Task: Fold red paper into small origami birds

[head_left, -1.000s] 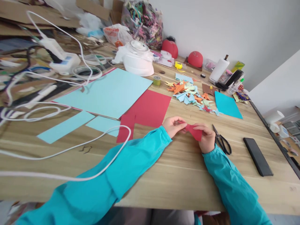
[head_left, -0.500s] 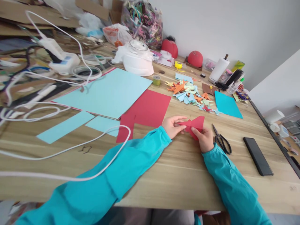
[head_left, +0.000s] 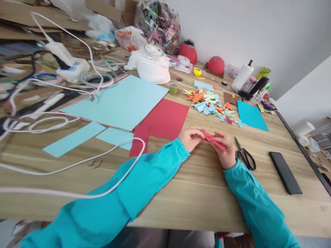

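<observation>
Both hands grip a small piece of folded red paper [head_left: 208, 137] held just above the wooden table. My left hand [head_left: 190, 138] pinches its left end, fingers closed. On the other side my right hand [head_left: 224, 148] has its fingers across the paper's right part, the thumb tucked beneath and mostly hidden. Black-handled scissors [head_left: 247, 156] lie right of my right hand. Beyond the hands is a pile of folded paper cranes [head_left: 207, 101] in orange, blue, green and yellow. A red paper sheet [head_left: 168, 119] rests left of the pile.
Light blue sheets [head_left: 121, 103] and cut strips [head_left: 73, 139] lie to the left, with a white cable [head_left: 113, 150] looping over my left sleeve. A phone [head_left: 284, 172] is at the right. A teal sheet [head_left: 252, 115] and a tape roll [head_left: 173, 89] sit farther back.
The red paper's upright flaps have come down and it looks narrower. My right fingers have moved from the near edge to over the paper; the left hand has hardly moved.
</observation>
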Demonstrator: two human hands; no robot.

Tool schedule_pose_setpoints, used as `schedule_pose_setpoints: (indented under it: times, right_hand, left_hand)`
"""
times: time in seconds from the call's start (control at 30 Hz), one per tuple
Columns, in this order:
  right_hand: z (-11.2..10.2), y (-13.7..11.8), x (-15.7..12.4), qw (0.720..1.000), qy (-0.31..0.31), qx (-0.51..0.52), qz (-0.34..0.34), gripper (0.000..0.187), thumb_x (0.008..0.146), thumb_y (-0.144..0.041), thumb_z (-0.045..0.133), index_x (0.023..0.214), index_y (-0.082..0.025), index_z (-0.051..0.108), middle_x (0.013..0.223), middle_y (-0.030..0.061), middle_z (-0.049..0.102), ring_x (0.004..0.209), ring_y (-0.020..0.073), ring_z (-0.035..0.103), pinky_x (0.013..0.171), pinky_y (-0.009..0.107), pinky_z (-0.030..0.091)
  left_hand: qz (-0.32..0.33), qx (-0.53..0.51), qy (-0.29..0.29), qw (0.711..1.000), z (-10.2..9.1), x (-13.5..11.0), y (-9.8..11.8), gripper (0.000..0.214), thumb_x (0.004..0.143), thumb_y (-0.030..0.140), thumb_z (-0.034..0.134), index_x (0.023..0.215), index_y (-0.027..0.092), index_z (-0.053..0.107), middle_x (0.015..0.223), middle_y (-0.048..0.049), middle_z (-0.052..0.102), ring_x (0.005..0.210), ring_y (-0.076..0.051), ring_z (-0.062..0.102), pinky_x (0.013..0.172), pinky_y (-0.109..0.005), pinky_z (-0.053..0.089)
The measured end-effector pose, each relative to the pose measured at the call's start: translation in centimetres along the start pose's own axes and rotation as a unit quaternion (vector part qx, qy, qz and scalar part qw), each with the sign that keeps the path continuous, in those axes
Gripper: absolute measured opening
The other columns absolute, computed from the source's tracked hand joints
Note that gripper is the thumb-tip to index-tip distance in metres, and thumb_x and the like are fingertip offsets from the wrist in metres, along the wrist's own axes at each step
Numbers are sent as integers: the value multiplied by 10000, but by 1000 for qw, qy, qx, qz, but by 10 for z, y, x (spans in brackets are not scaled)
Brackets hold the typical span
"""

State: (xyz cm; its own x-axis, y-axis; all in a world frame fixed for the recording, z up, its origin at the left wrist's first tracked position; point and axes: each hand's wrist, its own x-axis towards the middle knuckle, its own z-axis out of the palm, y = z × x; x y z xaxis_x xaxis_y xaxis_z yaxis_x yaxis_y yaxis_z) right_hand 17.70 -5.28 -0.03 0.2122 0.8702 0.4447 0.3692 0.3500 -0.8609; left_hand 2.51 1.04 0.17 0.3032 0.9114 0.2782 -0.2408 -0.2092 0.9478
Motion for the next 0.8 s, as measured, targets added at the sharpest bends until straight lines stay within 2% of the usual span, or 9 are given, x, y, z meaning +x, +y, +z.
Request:
schedule_pose_setpoints:
  times: [0.17, 0.37, 0.47, 0.57, 0.63, 0.7, 0.8]
  right_hand:
    - [-5, 11, 0, 998, 17, -45, -37, 100, 718, -272, 696, 813, -270, 726, 1143, 60, 561, 1095, 229, 519, 966, 425, 419]
    - [-4, 16, 0, 998, 16, -46, -41, 115, 715, -263, 699, 827, -279, 723, 1143, 60, 550, 1123, 232, 500, 988, 433, 399]
    - [-3, 16, 0, 998, 19, -42, -49, 110, 683, -268, 725, 793, -275, 721, 1180, 55, 531, 1143, 241, 488, 999, 444, 389]
    - [-3, 11, 1, 998, 7, -39, -56, 83, 679, -260, 729, 761, -259, 715, 1199, 60, 517, 1169, 247, 472, 1008, 445, 382]
    - [-2, 6, 0, 998, 7, -52, -46, 153, 668, -265, 740, 817, -249, 707, 1195, 75, 522, 1184, 256, 459, 999, 447, 390]
    - [-1, 1, 0, 998, 22, -53, -20, 308, 637, -285, 760, 931, -239, 676, 1183, 89, 545, 1133, 259, 503, 953, 448, 430]
    - [1, -2, 0, 999, 27, -2, 44, 480, 635, -324, 754, 1077, -227, 595, 989, 74, 655, 881, 218, 630, 803, 410, 515]
  left_hand:
    - [-11, -16, -15, 1000, 1, -1, 1, 119, 540, 171, 742, 564, 131, 633, 893, -99, 678, 855, -206, 639, 806, -359, 520]
    - [-37, -48, -35, 998, 1, 0, 0, 262, 517, 203, 774, 749, 128, 676, 863, -81, 688, 826, -206, 647, 796, -372, 528]
    - [-7, -24, -43, 999, 1, -1, 1, 188, 528, 222, 777, 675, 140, 694, 910, -88, 672, 850, -202, 638, 779, -347, 535]
    - [-5, -19, -44, 999, 2, -3, 3, 156, 513, 215, 783, 605, 141, 681, 922, -95, 669, 836, -197, 641, 753, -332, 540]
    - [-18, -15, -34, 999, 2, -3, 4, 144, 521, 208, 773, 585, 138, 664, 880, -90, 683, 817, -193, 645, 757, -329, 537]
    - [-40, -10, -21, 999, 2, -3, 4, 138, 538, 206, 755, 563, 137, 637, 807, -77, 694, 774, -184, 650, 750, -325, 536]
    - [-70, -6, -16, 997, 3, -3, 2, 153, 535, 206, 748, 592, 139, 623, 726, -59, 696, 699, -176, 650, 717, -319, 536]
